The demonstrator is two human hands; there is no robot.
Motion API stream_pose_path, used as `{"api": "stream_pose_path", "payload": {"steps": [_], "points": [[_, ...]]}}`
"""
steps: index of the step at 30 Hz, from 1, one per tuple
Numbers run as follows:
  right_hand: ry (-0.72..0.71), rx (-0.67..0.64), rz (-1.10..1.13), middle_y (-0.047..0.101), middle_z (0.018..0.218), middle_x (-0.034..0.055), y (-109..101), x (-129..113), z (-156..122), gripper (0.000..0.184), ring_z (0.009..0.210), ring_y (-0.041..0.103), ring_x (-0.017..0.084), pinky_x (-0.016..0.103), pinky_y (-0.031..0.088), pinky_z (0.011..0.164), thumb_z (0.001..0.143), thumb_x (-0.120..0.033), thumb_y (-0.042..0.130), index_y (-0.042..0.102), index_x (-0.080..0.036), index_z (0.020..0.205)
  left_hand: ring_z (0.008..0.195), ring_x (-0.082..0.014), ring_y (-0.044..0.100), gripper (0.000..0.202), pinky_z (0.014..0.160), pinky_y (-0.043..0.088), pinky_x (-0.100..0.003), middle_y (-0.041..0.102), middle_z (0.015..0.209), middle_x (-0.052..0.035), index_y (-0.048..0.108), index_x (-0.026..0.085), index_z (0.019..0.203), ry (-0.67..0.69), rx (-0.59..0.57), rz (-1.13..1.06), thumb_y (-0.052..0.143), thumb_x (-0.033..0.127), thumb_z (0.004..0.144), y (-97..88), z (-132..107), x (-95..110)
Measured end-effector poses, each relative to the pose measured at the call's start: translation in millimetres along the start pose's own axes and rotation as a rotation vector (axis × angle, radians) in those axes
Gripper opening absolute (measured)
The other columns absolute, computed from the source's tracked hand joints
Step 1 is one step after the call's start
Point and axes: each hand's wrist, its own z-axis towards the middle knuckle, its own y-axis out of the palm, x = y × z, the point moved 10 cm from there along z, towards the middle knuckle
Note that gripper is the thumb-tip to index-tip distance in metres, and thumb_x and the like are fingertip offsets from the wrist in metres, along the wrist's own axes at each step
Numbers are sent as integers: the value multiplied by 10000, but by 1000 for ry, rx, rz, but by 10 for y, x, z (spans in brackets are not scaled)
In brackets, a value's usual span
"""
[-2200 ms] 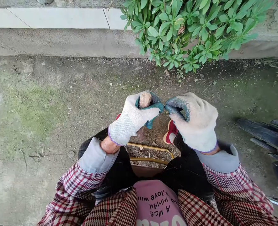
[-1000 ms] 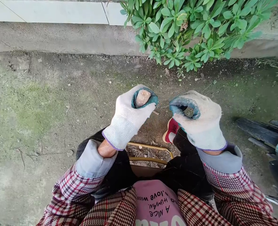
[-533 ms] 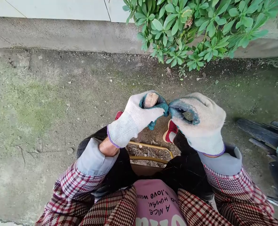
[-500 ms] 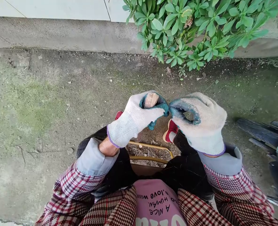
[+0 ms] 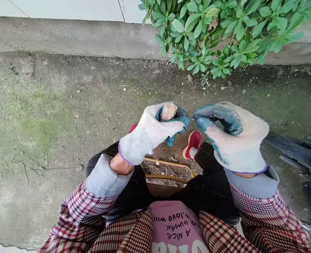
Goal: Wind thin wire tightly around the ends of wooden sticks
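Observation:
My left hand [image 5: 160, 124], in a white knit glove with a green coated palm, is closed around a pinkish-brown lump [image 5: 169, 111] with a rough, blunt end. The fingers cover most of it, so its kind is unclear. Level with it on the right is my right hand [image 5: 230, 135], gloved alike and held in a pinch, thumb against fingers. A thin pale strand [image 5: 192, 119] shows at the fingertips, in the narrow gap between the two hands. Both hands are held above the ground, in front of my knees.
Leafy green shrub [image 5: 210, 31] overhangs the concrete ledge [image 5: 73, 37] ahead. Between my legs are yellow metal bars [image 5: 171, 162] over ground strewn with dry bits. A dark object with wheel-like parts [image 5: 292, 147] stands at right. Bare, mossy ground [image 5: 39, 116] stretches left.
My right hand has moved right, away from the left, turning so more of its green palm coating shows. A small gap has opened between the hands. The left hand keeps its hold, almost unmoved.

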Motion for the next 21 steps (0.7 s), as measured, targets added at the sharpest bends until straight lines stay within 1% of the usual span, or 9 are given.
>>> {"api": "stream_pose_path", "payload": {"steps": [3,8,11,13,14,18,21], "points": [[-58,28,-73,799,1072,-29,-33,-110,22,266,967,765,242,400,598,855,924,-205,706,780,-357,1129,500,-92,546,73,439,447,-197,608,621,32,660,175,765,11,4,-13,695,199,705,6,-1,7],[-111,5,-283,807,1050,25,18,-222,19,202,927,775,272,412,611,790,960,-273,687,785,-317,1131,508,-110,563,75,432,451,-211,601,609,28,661,188,755,-3,21,-32,714,209,708,-7,-6,-4],[-139,79,-390,802,1087,62,-23,-241,-58,190,927,773,291,436,614,781,949,-305,714,781,-298,1127,506,-109,563,106,436,454,-217,604,620,22,665,184,779,-52,-35,-77,720,231,703,21,-5,-56],[-130,128,-389,790,1140,82,-63,-206,-122,203,968,769,311,461,619,815,931,-331,739,772,-297,1128,492,-100,541,137,430,445,-216,600,625,21,656,183,792,-105,-84,-128,720,264,701,56,-14,-109],[-129,131,-369,784,1171,85,-65,-185,-147,214,1001,765,320,474,621,842,925,-339,743,767,-304,1134,485,-94,525,154,426,440,-214,595,625,22,649,186,796,-130,-102,-161,720,282,699,71,-22,-134],[-156,62,-307,777,1236,58,8,-155,-177,234,1101,750,333,505,619,920,947,-352,698,761,-346,1172,468,-79,469,198,425,428,-217,556,612,39,619,200,794,-191,-166,-297,729,307,670,142,-52,-197],[-171,59,-293,782,1228,49,22,-190,-148,234,1115,751,326,500,620,932,975,-356,662,771,-346,1183,429,-68,421,192,398,385,-216,522,575,55,599,205,760,-218,-229,-374,733,287,650,211,-67,-220]]}}
